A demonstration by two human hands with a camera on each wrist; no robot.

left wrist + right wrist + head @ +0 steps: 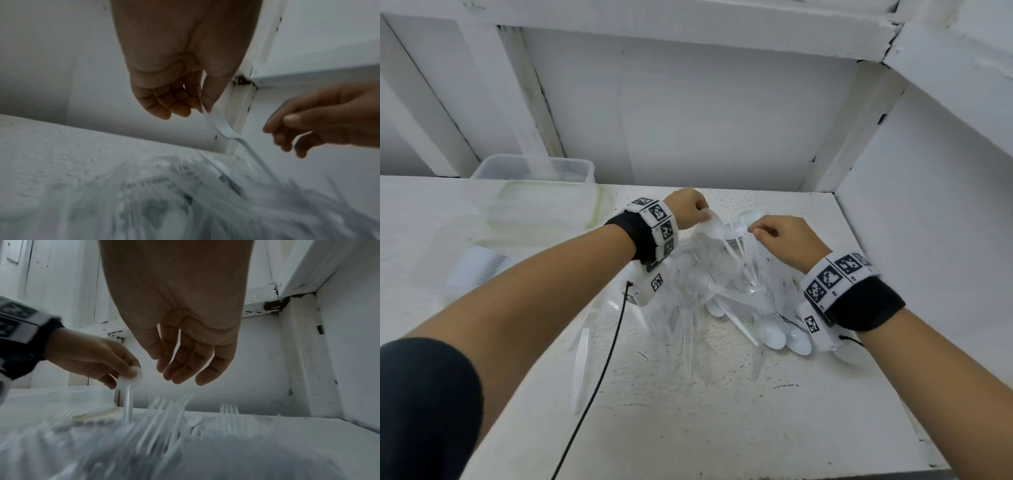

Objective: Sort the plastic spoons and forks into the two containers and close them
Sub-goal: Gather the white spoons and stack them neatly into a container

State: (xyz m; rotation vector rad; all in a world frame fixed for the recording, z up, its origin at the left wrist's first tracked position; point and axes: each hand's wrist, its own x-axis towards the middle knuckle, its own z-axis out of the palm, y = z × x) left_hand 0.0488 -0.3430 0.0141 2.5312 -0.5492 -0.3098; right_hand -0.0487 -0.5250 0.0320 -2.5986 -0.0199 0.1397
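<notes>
A pile of clear and white plastic spoons and forks lies in the middle of the white table. My left hand is above the pile's far edge and pinches the bowl of a white spoon between thumb and forefinger. The spoon's handle hangs down into the pile. The left wrist view shows this spoon edge-on below my left hand. My right hand hovers just right of the spoon, fingers relaxed and holding nothing. In the right wrist view, my right hand is above upright fork tines.
At the back left stands a clear rectangular container, with more clear containers or lids stacked in front of it. White walls close the back and right side. A black cable hangs from my left wrist band over the table.
</notes>
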